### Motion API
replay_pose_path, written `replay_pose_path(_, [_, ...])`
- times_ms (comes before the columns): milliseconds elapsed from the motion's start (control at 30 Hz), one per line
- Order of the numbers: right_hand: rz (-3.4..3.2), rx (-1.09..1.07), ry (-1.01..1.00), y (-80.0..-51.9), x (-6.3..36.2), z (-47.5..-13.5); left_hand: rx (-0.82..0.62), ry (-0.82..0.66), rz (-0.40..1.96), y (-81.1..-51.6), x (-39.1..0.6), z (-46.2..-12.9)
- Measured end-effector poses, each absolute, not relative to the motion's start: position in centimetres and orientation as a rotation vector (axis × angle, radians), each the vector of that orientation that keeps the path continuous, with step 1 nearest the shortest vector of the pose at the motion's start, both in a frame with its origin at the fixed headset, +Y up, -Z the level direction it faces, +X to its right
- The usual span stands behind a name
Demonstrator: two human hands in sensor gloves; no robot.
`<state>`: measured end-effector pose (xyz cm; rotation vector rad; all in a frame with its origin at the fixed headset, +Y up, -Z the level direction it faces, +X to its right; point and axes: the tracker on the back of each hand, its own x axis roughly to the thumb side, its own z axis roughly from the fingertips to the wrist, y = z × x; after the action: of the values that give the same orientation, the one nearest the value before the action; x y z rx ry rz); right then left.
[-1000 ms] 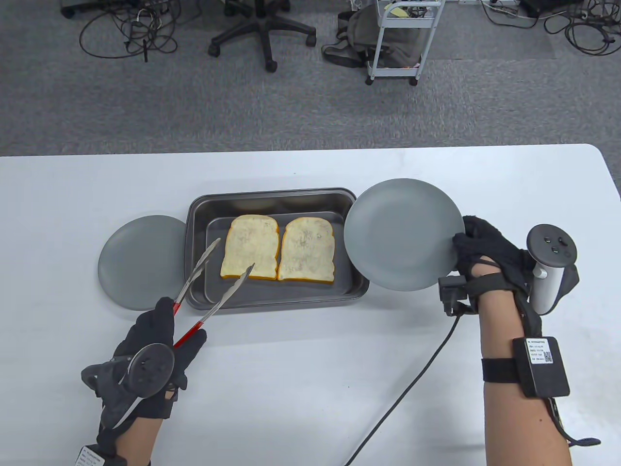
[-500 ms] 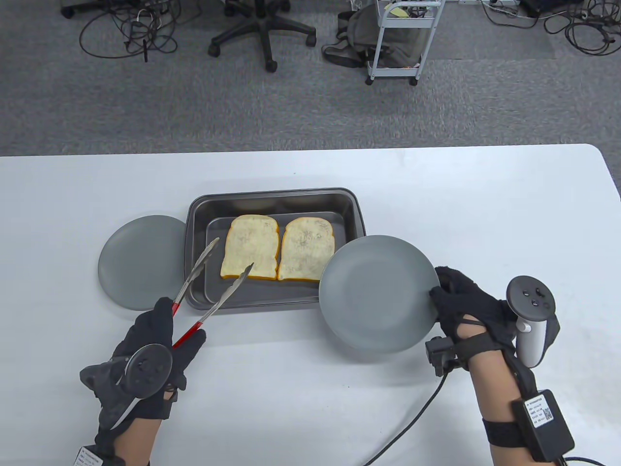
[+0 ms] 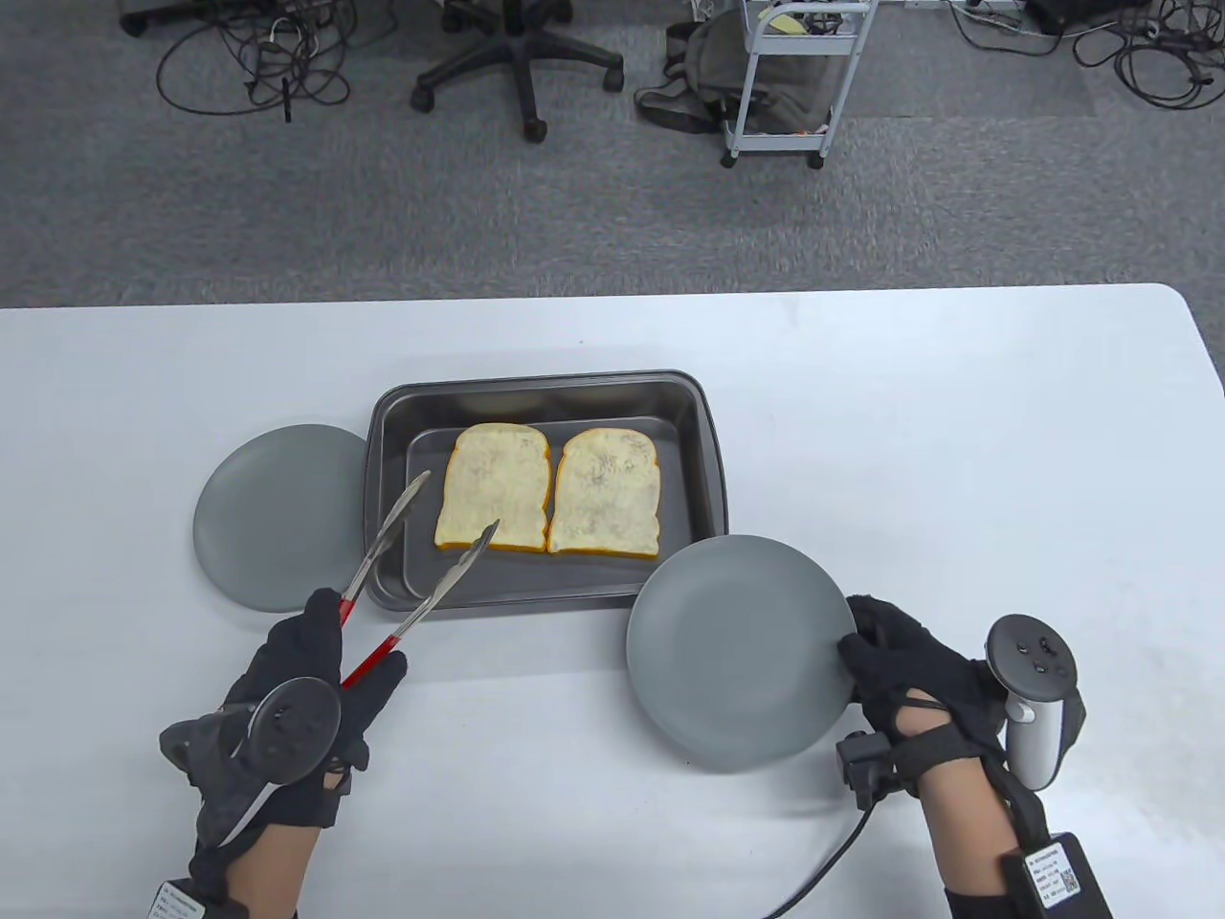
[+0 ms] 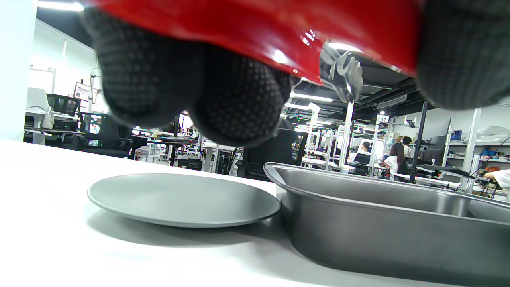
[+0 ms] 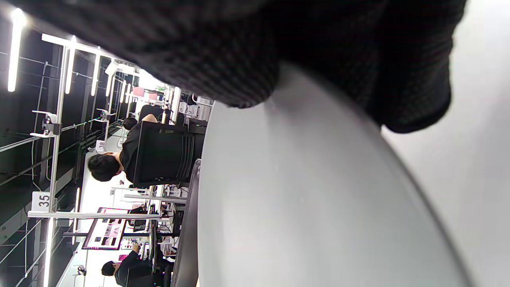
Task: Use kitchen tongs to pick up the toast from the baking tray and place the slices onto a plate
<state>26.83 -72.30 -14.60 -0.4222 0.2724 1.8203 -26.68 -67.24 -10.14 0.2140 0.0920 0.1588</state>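
Two slices of toast [image 3: 493, 486] [image 3: 606, 491] lie side by side in a dark metal baking tray [image 3: 536, 391]. My left hand [image 3: 321, 670] grips the red handles of the kitchen tongs [image 3: 421, 550], whose metal tips stand apart over the tray's near left part, one tip at the left slice's front edge. My right hand [image 3: 904, 661] pinches the right rim of a grey plate [image 3: 737, 651] in front of the tray's right corner. The same plate [image 5: 303, 199] fills the right wrist view. The left wrist view shows the red tong handle [image 4: 255, 28] under my fingers.
A second grey plate [image 3: 278, 517] lies left of the tray, its right edge tucked under the tray's rim; it also shows as the plate [image 4: 183, 199] beside the tray wall [image 4: 382, 227]. A black cable [image 3: 823, 852] runs from my right wrist.
My right hand has carried the grey plate from the tray's right side toward me and slightly left, to in front of the tray's right corner. My left hand and the tongs have stayed still.
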Motion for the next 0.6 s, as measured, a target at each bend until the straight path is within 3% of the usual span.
replay_pose_path(600, [1.778,-0.364,0.298,-72.1,27.2,-14.8,0.144,0.135,0.245,-66.5,-27.8,-11.1])
